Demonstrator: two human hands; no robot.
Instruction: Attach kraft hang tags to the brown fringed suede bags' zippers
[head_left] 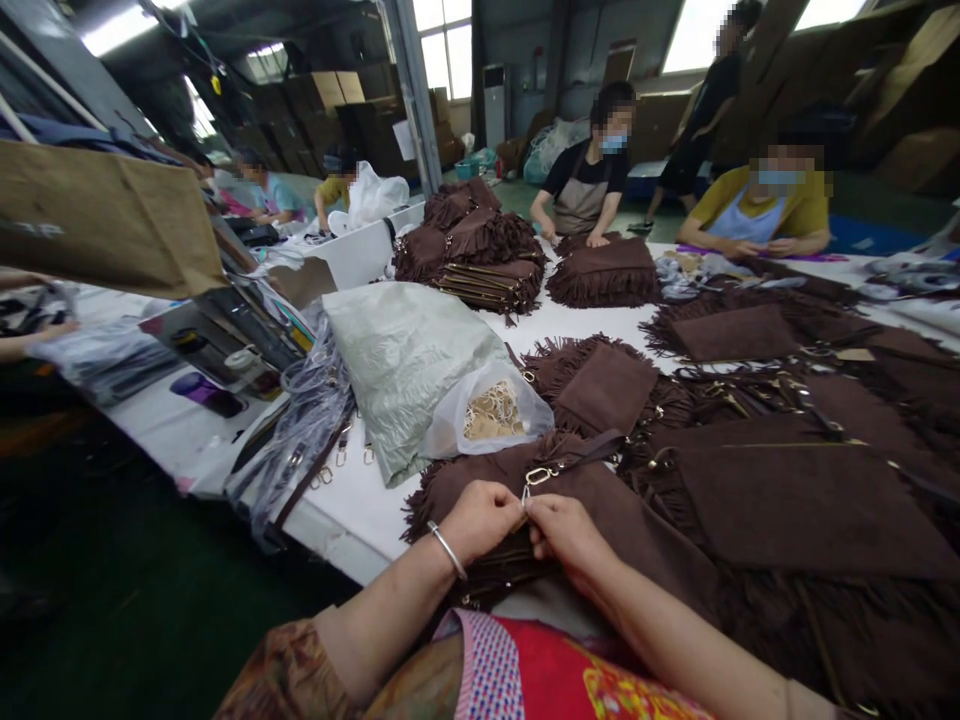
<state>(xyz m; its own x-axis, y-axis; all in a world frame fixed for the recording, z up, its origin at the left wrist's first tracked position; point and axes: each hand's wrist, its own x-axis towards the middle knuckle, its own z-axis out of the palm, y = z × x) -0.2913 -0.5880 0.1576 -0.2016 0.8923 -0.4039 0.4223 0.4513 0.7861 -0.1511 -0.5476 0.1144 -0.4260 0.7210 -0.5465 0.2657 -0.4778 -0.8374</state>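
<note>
My left hand (480, 518) and my right hand (566, 532) meet fingertip to fingertip over a brown fringed suede-like bag (622, 510). Both are closed in a pinch on a thin white string (525, 494), which runs up to a gold metal clasp (540, 475) on a dark strap (596, 449). Whatever hangs at the string's lower end is hidden by my fingers. Just beyond my hands, an opened clear plastic bag (442, 425) holds many small tan tags (491, 412) with white strings.
A grey-green plastic sack (405, 350) lies ahead. More brown fringed bags (817, 500) spread along the right, with stacks (480, 245) at the back. Plastic-wrapped straps (300, 430) and a purple bottle (208, 394) are on the left. Co-workers (589, 185) sit across the table.
</note>
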